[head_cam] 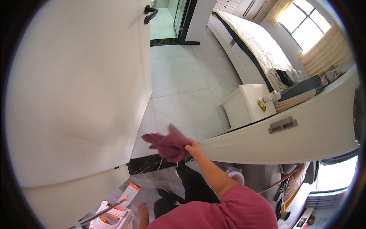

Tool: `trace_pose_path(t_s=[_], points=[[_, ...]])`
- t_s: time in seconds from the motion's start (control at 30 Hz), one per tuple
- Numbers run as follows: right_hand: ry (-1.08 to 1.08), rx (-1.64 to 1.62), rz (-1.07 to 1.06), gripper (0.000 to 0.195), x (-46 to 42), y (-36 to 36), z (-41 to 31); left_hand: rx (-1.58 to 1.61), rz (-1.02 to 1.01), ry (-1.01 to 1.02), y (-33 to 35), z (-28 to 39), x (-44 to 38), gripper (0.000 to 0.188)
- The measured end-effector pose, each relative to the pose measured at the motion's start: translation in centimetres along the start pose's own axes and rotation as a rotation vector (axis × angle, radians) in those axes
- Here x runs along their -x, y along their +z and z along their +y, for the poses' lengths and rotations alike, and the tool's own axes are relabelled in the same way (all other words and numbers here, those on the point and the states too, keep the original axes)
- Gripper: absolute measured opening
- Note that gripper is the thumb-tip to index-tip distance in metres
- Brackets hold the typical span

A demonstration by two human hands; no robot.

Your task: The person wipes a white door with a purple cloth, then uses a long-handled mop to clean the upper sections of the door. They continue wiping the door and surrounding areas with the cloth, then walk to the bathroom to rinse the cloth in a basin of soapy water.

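My right hand (194, 148) grips a maroon cloth (171, 144) by its right-hand end. The cloth hangs bunched in front of me, above the dark marble threshold (147, 164) of a doorway. My left hand (143, 210) hangs low beside my body, close to a white and pink plastic stool (128, 217). Nothing can be seen in it, and how its fingers are held is unclear. Left of the doorway stands a white door (85, 86), swung inward, with a black lever handle (151, 14).
A flat mop (131, 194) with orange ends rests by the stool. The door frame (243, 148) with its metal strike plate (283, 125) rises at my right. Beyond are a white nightstand (243, 106) and a bed (254, 43). A lined bin (236, 174) stands behind my arm.
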State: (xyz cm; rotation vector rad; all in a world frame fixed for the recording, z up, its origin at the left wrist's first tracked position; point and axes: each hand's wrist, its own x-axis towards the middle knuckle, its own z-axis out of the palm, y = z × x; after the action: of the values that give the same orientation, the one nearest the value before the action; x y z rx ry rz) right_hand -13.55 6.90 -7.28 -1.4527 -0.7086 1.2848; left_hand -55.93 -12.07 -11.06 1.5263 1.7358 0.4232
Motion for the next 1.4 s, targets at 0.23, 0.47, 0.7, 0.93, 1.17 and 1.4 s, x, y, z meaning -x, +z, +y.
trace_pose_path(t_s=[0.23,0.47,0.7,0.93,1.17,1.4], points=[[-0.142,0.379,0.238,0.032,-10.7,-11.3,-2.4,-0.126,-0.011,-0.256,-2.6,5.7,-6.0,0.022],[0.18,1.119,0.379,0.036,-13.8,-17.3,-5.2,-0.168,-0.143,-0.297,0.0,8.3,-12.3,0.026],[0.702,1.275,0.229,0.035,-9.8,-20.8,-6.5,-0.427,-0.429,-0.133,2.0,9.8,-21.1,0.024],[0.601,0.979,0.301,0.032,-9.0,-25.6,-4.6,0.271,-0.404,-0.49,2.6,18.6,-36.8,0.02],[0.295,1.115,0.41,0.029,-16.4,-25.1,-9.4,-0.032,-0.534,-0.293,4.2,13.0,-41.3,0.021],[0.14,1.153,0.395,0.028,-23.4,-26.8,-16.8,-0.625,-0.762,0.167,6.3,13.7,-43.1,0.024]])
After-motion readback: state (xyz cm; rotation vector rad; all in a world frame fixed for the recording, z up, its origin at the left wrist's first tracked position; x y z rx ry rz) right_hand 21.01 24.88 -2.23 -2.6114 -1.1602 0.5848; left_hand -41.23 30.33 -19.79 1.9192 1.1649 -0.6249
